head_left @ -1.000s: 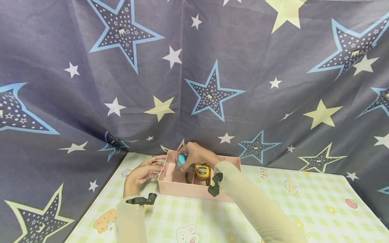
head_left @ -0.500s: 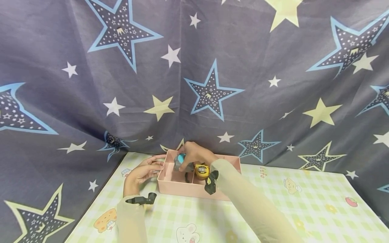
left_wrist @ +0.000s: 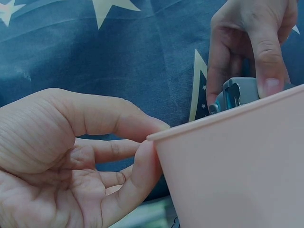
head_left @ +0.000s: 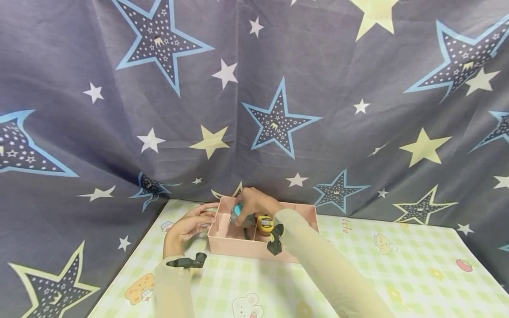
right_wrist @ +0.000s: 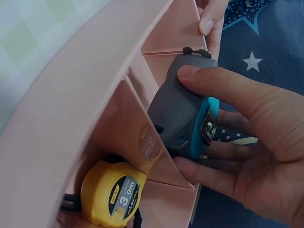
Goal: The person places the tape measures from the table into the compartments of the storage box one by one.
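A pink divided box (head_left: 254, 249) sits at the back of the table. At its left end my left hand (head_left: 188, 225) pinches the wall near the corner, thumb and index finger at the rim in the left wrist view. My right hand (head_left: 254, 205) reaches into the left compartment from above and grips a grey and blue tape measure (right_wrist: 178, 102), thumb on one face and fingers on the other side. Beyond the thin divider (right_wrist: 142, 123), a yellow tape measure (right_wrist: 111, 192) marked 3.0m lies in the neighbouring compartment. A dark strap (head_left: 246, 233) shows beneath the held tape measure.
A green checked cloth (head_left: 222, 282) with cartoon prints covers the table. Close behind the box hangs a dark star-patterned curtain (head_left: 254, 168), which also runs along the table's left side.
My right wrist has shifted slightly left, and the grey and blue tape measure sits a little lower in the left compartment. The left hand keeps its place on the box.
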A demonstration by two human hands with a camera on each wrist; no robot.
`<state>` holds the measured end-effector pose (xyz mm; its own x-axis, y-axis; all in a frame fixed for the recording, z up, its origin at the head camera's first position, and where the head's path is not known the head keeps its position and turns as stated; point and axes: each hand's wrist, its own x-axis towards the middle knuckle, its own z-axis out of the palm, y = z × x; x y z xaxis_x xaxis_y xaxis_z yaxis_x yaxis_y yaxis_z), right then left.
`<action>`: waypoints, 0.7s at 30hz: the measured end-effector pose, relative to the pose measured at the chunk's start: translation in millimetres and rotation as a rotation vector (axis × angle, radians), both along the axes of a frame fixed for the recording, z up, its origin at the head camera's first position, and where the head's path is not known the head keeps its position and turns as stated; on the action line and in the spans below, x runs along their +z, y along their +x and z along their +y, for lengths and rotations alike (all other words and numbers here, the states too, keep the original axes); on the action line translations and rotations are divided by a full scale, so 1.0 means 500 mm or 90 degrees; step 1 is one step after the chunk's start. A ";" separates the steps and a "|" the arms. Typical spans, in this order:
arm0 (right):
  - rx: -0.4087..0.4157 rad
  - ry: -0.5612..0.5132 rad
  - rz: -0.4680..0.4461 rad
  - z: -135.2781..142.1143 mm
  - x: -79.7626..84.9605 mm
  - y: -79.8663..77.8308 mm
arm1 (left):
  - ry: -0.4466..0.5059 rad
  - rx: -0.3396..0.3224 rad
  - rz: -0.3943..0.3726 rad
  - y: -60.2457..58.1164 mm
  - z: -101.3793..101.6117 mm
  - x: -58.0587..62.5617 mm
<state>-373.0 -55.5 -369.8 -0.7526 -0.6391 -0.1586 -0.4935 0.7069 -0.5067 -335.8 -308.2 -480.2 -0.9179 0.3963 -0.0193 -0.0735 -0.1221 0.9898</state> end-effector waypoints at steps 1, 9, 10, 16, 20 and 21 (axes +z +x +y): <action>-0.008 0.001 -0.005 -0.001 0.000 -0.001 | -0.001 0.001 -0.001 -0.001 0.000 0.000; -0.047 0.000 -0.032 -0.007 0.008 -0.003 | 0.001 0.001 0.002 -0.002 0.000 0.002; -0.049 0.000 -0.034 -0.008 0.008 -0.003 | 0.003 -0.001 0.002 -0.002 0.001 0.002; -0.073 -0.027 -0.068 -0.013 0.006 -0.004 | 0.014 -0.002 -0.001 -0.002 0.003 0.001; -0.085 -0.057 -0.104 -0.017 0.001 -0.002 | 0.001 -0.001 0.000 0.000 0.001 0.001; -0.082 -0.057 -0.105 -0.018 0.000 -0.002 | -0.002 -0.001 0.000 0.001 0.001 0.001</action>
<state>-373.9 -64.7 -370.1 -0.7976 -0.5566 -0.2325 -0.3077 0.7069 -0.6368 -335.5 -307.5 -479.8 -0.9174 0.3974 -0.0204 -0.0733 -0.1182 0.9903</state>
